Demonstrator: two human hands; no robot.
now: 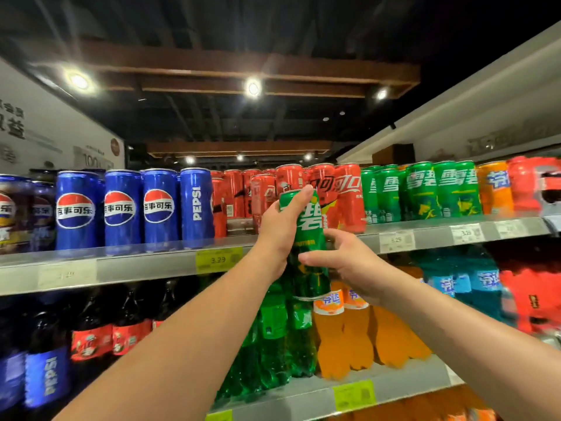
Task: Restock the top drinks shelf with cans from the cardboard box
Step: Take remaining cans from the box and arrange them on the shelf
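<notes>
**Up at the top shelf, one green can in two hands**

Right across the view runs the top shelf [145,268], its grey front rail carrying the stock in colour blocks: blue cans [121,208] to the left, red cans [349,196] in the middle, then a row of green shelf cans [425,189] and orange cans [494,189] further right. Beneath it stand dark, green and orange bottles [358,335] on the lower shelf.

Two bare forearms reach up from below. The left hand [280,229] is wrapped round the upper part of a green can [309,220], with one digit lying up along its top rim. The right hand [349,262] curls round the lower part.

That can stands nearly upright in the air, in front of the rail and the red cans, its base hanging below shelf level. A yellow price tag [218,259] sits on the rail just left of it.
</notes>
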